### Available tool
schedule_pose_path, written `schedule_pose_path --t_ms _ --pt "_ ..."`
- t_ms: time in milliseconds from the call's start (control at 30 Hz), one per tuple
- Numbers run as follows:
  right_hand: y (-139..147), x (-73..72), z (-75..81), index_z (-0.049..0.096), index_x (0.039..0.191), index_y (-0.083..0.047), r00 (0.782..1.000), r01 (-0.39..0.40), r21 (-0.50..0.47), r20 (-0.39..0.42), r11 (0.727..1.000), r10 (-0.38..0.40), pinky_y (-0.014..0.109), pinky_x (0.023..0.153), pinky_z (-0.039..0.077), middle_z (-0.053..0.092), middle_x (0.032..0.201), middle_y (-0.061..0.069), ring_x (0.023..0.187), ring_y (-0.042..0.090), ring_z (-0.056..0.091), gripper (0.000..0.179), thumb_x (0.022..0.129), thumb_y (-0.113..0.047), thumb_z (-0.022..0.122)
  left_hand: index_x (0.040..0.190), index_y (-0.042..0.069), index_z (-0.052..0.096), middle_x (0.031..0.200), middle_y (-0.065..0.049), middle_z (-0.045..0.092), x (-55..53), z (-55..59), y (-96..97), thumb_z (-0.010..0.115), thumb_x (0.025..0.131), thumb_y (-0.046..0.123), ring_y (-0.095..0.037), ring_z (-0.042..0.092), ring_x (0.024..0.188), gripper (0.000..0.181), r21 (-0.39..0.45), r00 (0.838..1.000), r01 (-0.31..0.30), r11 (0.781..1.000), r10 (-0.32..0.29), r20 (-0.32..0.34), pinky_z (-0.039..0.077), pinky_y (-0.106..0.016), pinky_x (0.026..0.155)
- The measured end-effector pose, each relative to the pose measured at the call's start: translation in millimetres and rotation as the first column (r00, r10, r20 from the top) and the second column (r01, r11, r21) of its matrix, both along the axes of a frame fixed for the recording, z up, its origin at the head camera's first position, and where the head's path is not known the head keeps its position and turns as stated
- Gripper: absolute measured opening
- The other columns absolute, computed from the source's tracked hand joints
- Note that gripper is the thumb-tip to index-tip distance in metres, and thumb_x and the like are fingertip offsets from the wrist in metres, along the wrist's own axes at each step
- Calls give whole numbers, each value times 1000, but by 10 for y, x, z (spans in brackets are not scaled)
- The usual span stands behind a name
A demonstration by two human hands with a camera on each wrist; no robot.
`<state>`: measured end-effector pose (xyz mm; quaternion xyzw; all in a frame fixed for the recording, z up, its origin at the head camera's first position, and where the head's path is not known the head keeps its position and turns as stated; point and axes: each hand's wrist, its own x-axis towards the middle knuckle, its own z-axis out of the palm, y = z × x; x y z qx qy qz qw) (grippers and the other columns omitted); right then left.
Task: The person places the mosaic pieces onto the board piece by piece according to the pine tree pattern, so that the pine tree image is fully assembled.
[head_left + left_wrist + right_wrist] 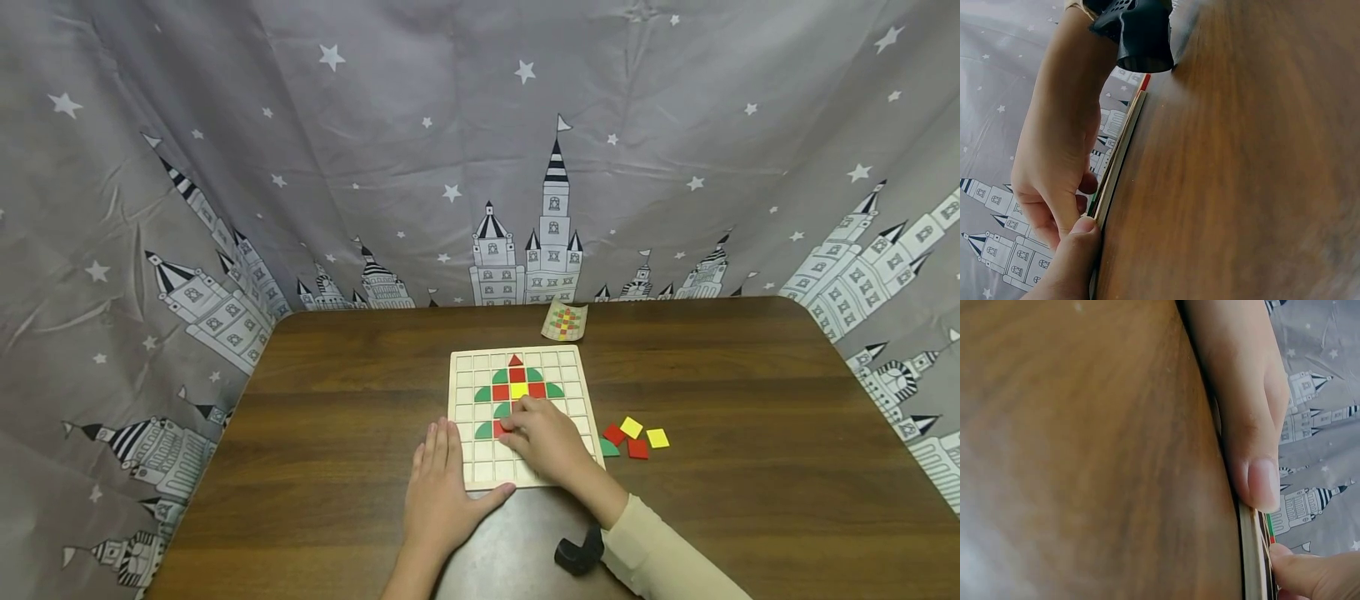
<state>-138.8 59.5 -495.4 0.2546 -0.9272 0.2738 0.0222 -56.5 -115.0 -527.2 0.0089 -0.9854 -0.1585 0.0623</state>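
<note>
A pale wooden grid board [480, 475] lies on the table, bearing a tree-like pattern of red squares [500, 392], green quarter rounds [483, 394], a yellow square [519, 390] and a red triangle [515, 361] on top. Along its left edge my left hand [438, 500] rests with straight fingers; its thumb [1083, 228] touches the near edge. Over the middle of the board bends my right hand [549, 442], fingertips down on the cells beside a red square. Its fingers cover that part, so any tile between them is hidden.
Several loose tiles lie right of the board: yellow squares [657, 438], red squares [637, 449] and a green quarter round [609, 448]. Behind it lies a curled pattern card [565, 321]. A black wrist device [580, 552] sits by my right sleeve. A castle-print curtain [390, 125] hangs behind the table.
</note>
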Motion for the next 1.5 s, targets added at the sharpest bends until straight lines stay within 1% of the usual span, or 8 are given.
schedule_pose_path --t_ms 233,400,533,700,867,1000,1233,1500 --pt "38 37 -4 81 101 -20 1000 1 14 7 1000 -1 23 66 47 64 92 -10 85 8 55 17 86 -28 78 155 -1 26 164 -16 24 6 -8 2 49 72 91 -31 20 154 126 9 1000 1 1000 -1 -11 22 -48 124" --pt "186 52 38 79 104 -20 1000 14 -3 10 1000 -14 22 64 45 62 89 -11 79 6 53 21 84 -28 79 155 0 26 164 -16 24 3 -10 3 48 72 92 -31 20 154 126 4 1000 -4 1000 4 -2 23 -48 124" --pt "438 44 71 77 108 -20 997 79 -22 14 997 -79 25 66 45 64 90 -9 80 7 53 27 82 -28 80 155 0 26 164 -16 24 0 -7 6 48 71 92 -32 20 154 127 6 1000 -5 1000 5 5 23 -47 124" --pt "875 -11 77 75 112 -16 986 166 -32 32 986 -165 28 66 43 66 96 -4 81 12 54 32 83 -29 80 156 0 24 164 -15 23 2 -6 0 50 71 91 -31 20 154 127 17 1000 -6 1000 6 9 22 -47 124" --pt "1287 -36 64 72 118 -13 973 230 9 31 973 -230 37 71 50 67 102 1 89 18 61 36 86 -30 77 156 0 24 165 -15 23 5 2 -3 50 72 90 -31 19 154 126 23 1000 -7 1000 6 18 22 -47 124" --pt "1500 -24 63 71 120 -10 963 264 51 39 963 -266 41 73 53 67 103 3 93 23 62 40 86 -30 77 156 0 24 165 -15 23 5 9 3 50 72 90 -31 19 154 126 23 1000 -6 1000 6 21 22 -48 124" --pt "1630 -30 57 75 111 -11 960 265 57 71 962 -269 40 70 51 66 100 4 90 25 62 30 85 -25 78 156 1 24 165 -15 23 2 19 8 50 72 91 -31 19 154 126 22 1000 -7 1000 7 23 23 -48 124" --pt "1649 -61 13 69 98 -11 974 221 16 48 975 -221 43 80 51 66 98 5 91 23 61 13 86 -14 76 156 1 24 165 -15 23 4 15 5 49 72 91 -31 19 154 126 20 1000 -10 1000 10 26 22 -48 124"
